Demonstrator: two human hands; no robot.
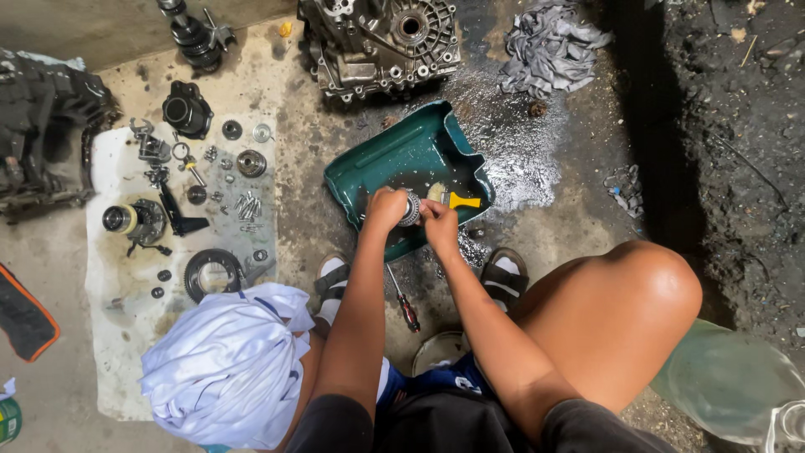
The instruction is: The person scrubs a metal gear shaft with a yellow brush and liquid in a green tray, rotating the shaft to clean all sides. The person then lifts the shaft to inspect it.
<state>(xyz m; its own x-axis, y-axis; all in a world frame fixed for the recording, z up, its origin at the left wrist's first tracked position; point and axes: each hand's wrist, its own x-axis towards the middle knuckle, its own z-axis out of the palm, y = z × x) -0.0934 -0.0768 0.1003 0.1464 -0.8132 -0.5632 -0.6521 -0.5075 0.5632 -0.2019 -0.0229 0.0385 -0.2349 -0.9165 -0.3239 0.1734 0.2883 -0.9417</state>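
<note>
Bearing (410,207), a small round metal ring, sits between the person's two hands, just over the green tray (394,151) on the floor. The left hand (386,208) has its grip closed round the bearing. The right hand (438,220) touches the other side of it; I cannot tell if those fingers pinch it or a tool. It looks hard and heavy for its size, and wet, so I think it would be slippery. The outer rim seems the best place to hold it.

Close by, a white cloth (231,361) lies over one knee. A red-handled screwdriver (405,300) lies on the floor between the sandals. A yellow-handled brush (453,200) rests in the tray. To the side, small metal parts are spread on a white sheet (126,335). Farther off stands a big grey gearbox case (381,42), with a crumpled grey rag (549,46) beside it.
</note>
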